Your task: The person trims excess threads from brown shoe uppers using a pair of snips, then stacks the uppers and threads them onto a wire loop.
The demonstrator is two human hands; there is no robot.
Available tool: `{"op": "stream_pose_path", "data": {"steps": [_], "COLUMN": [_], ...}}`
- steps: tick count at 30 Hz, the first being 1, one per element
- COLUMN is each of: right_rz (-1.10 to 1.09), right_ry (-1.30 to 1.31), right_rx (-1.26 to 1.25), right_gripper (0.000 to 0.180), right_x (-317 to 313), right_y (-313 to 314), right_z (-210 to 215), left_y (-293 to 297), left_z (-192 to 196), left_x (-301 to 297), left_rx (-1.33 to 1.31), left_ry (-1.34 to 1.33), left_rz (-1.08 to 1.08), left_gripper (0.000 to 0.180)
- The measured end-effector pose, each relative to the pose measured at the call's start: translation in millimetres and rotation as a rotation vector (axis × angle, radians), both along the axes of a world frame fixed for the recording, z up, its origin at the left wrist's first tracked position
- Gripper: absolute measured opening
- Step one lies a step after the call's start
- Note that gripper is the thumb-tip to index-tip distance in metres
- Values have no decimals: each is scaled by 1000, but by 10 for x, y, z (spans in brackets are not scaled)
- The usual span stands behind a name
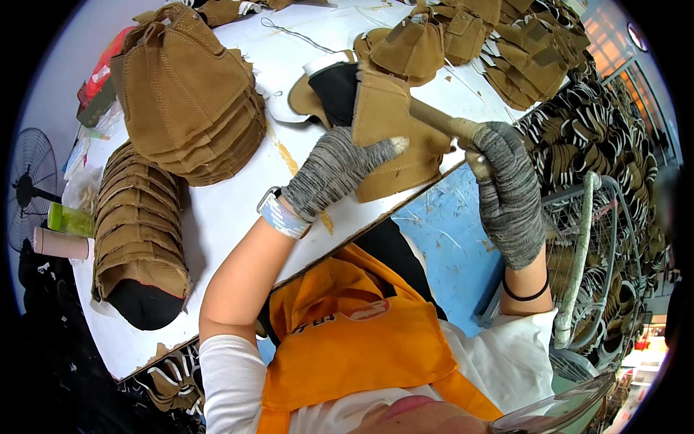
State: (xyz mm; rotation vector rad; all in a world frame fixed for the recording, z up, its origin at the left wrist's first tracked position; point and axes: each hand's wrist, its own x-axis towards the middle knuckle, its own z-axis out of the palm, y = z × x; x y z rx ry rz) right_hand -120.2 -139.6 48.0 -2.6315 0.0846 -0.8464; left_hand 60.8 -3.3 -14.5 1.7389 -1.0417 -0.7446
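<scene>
A brown suede boot upper (383, 108) with a black lining is held up over the near edge of the white table. My left hand (332, 170), in a grey knitted glove with bare fingertips, is closed on its left side, thumb across the front. A narrow brown part of the upper runs right to my right hand (510, 192), gloved alike, whose fingertips are pinched on its end. The right fingers are curled and partly hidden. Just behind the held upper lies another brown piece with black and white lining (311, 98).
A tall stack of brown uppers (188, 94) and a nested row (137, 224) occupy the table's left side. More uppers (520, 61) lie at the far right. A wire cart (578, 260) stands at right beside heaped uppers. A fan (32, 181) is at far left.
</scene>
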Motion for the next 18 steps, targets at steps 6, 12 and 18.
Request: {"op": "stream_pose_path", "data": {"steps": [6, 12, 18], "right_rz": [-126, -168, -122], "right_ry": [173, 174, 98], "right_rx": [29, -107, -155], "right_gripper": [43, 49, 45], "right_x": [30, 24, 3], "right_y": [36, 14, -12], "right_z": [-337, -813, -886], "left_y": [-166, -182, -181], "left_z": [-380, -404, -387], "left_x": [-9, -82, -75], "left_rx": [-38, -1, -31], "left_ry": [609, 760, 861], "left_rz": [8, 64, 57], "left_gripper": [50, 46, 47]}}
